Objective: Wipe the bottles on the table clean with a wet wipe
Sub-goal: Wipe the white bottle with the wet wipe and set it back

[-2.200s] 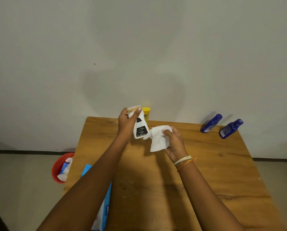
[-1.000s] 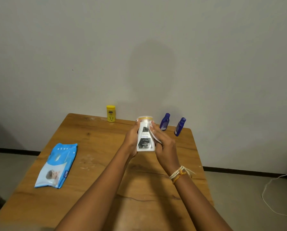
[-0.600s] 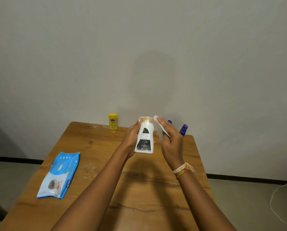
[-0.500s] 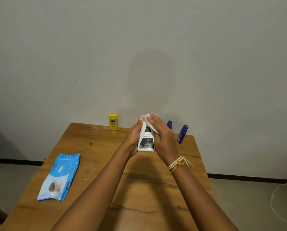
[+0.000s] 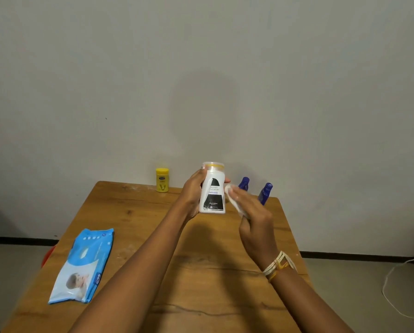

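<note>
Above the wooden table [image 5: 138, 212], toward its far edge, the left hand [image 5: 193, 192] has its grip wrapped round a white plastic bottle with a black label [image 5: 212, 191], held upright. Just right, the right hand [image 5: 254, 219] pinches a small white wet wipe [image 5: 232, 198]. Smooth, light plastic probably slips when damp; holding its waist seems safest.

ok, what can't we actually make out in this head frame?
- White bottle label text: too small to read.
- Its far side: hidden by the bottle itself and the left hand.
- Wet wipe: mostly covered by the right hand.
- Two blue bottles: lower parts behind the right hand.
- Red object left of the table: mostly hidden by its edge.
</note>
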Available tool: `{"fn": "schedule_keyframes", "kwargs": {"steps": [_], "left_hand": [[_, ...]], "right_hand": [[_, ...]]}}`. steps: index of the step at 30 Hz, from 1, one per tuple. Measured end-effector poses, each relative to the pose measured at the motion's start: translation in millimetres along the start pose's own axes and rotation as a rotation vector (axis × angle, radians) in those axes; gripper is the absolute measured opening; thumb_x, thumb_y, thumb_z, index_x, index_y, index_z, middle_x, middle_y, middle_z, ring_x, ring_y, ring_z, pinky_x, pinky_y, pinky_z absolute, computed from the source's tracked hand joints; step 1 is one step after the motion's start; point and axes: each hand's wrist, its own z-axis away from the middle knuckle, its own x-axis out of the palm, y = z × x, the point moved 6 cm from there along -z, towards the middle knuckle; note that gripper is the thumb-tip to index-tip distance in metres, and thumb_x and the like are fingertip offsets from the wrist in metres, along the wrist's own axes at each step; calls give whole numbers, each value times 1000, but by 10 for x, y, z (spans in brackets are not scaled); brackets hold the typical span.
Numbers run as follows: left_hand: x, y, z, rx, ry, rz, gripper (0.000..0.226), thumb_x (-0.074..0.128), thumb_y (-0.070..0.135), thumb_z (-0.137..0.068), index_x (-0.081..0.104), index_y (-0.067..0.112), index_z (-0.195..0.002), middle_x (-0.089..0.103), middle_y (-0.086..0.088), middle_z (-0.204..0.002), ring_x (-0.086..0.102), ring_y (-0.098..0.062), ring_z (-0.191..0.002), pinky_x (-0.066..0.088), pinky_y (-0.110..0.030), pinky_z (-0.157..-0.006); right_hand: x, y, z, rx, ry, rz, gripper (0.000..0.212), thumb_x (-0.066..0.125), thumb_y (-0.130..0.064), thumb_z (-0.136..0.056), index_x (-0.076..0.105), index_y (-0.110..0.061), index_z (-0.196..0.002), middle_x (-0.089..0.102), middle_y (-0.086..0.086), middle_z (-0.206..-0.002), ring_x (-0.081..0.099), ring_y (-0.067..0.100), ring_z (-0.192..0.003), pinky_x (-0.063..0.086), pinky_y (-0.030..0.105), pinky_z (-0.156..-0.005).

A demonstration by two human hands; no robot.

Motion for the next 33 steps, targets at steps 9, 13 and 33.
{"fn": "schedule_keyframes", "kwargs": {"steps": [9,13,33], "left_hand": [[143,-50,-5,-34,-94,90,57,29,41,-102,48,-5,-130,61,-26,-120,65,-34,-98,58,-36,-77],[113,-67,-7,-52,-125,78,52,25,43,-102,47,3,-127,67,-21,-109,67,-40,-92,56,-49,-77],[189,-96,21,-35,-100,90,53,33,42,-101,37,4,-138,62,-27,-115,66,-39,-99,58,-51,-73]], "right_hand": [[436,-93,-205,-96,-116,281,67,60,14,-79,44,-9,-140,44,9,-145,35,18,-138,32,34,-112],[457,-200,208,-225,-171,339,54,59,2,-82,50,-7,-135,50,11,-140,40,22,-135,38,40,-109],[443,-108,385,-211,-183,357,60,71,3,-75,54,-7,-132,54,12,-136,45,22,-131,42,37,-104]]}}
